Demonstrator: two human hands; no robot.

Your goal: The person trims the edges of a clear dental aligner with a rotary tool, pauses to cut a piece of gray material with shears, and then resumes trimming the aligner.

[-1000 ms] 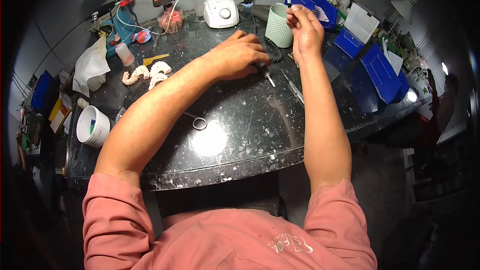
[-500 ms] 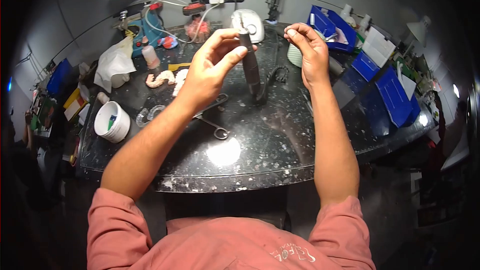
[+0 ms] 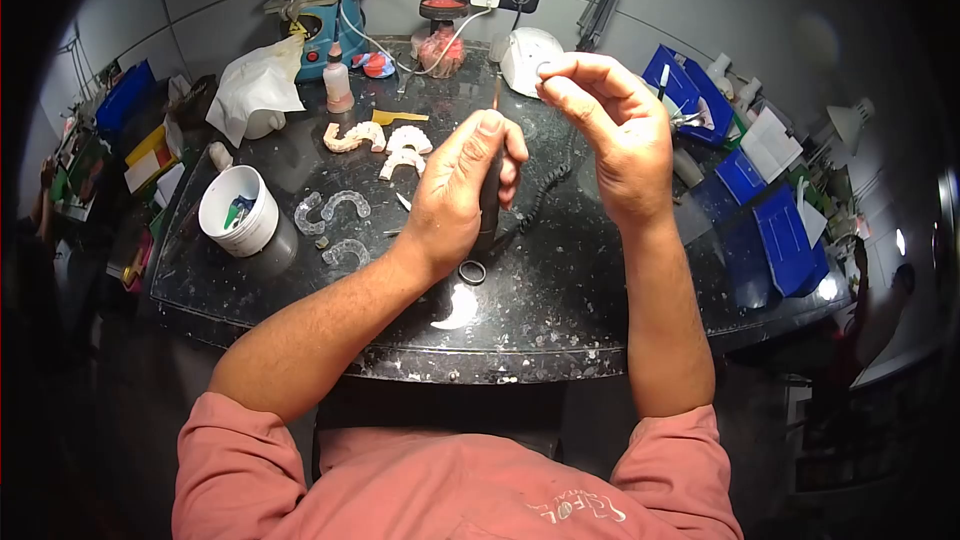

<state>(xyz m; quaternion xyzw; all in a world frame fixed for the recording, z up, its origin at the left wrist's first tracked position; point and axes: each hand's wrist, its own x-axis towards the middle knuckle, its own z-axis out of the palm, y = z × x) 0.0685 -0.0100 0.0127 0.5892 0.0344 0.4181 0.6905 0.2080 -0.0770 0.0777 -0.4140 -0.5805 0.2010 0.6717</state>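
step: fitting bur | left hand [image 3: 455, 200] gripping handpiece [image 3: 490, 195] | right hand [image 3: 610, 135] pinching small bit [image 3: 545, 70] | next i'd need steady alignment with the tip

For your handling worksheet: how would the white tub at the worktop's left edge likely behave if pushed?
The white tub looks wide and squat, so it would probably slide rather than tip. It stands near the worktop edge, so a push outward could drop it. Tools inside may rattle.

Bare black countertop [image 3: 560, 290] is lying open at six o'clock from the hands. At nine o'clock, clear aligner trays [image 3: 335, 225] and a white cup [image 3: 238, 212] are crowding the way; blue bins [image 3: 770, 210] are blocking three o'clock.
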